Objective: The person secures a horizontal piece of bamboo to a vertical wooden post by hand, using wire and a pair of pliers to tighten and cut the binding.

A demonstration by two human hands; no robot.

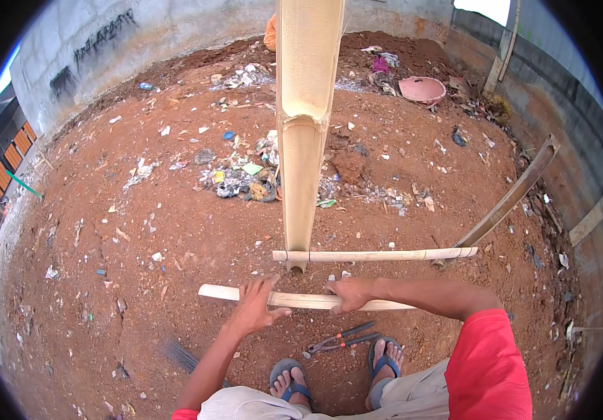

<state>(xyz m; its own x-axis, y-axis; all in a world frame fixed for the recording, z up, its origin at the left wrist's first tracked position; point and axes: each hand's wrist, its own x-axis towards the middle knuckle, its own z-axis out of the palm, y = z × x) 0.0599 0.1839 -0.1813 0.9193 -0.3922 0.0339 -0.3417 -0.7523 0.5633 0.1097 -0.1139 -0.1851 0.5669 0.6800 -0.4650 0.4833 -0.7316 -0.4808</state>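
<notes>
A pale bamboo slat (308,301) lies crosswise in front of my body. My left hand (252,306) has its fingers over the slat's left part, with the thumb reaching along the lower edge. Farther right, my right hand (350,293) grips the same slat near its middle, and my forearm covers some of its right part. Just beyond is a second bamboo slat (378,255), lying across the near ends of a wide split bamboo pole (300,189) and a narrower split bamboo piece (508,198). The wide pole runs away from me, hollow side up.
Cutting pliers (343,341) with dark and orange handles lie on reddish soil by my sandalled feet. A bundle of thin dark wires (184,358) is at lower left. Litter (242,178) and a pink basin (422,90) lie farther off. Walls (196,28) bound the yard.
</notes>
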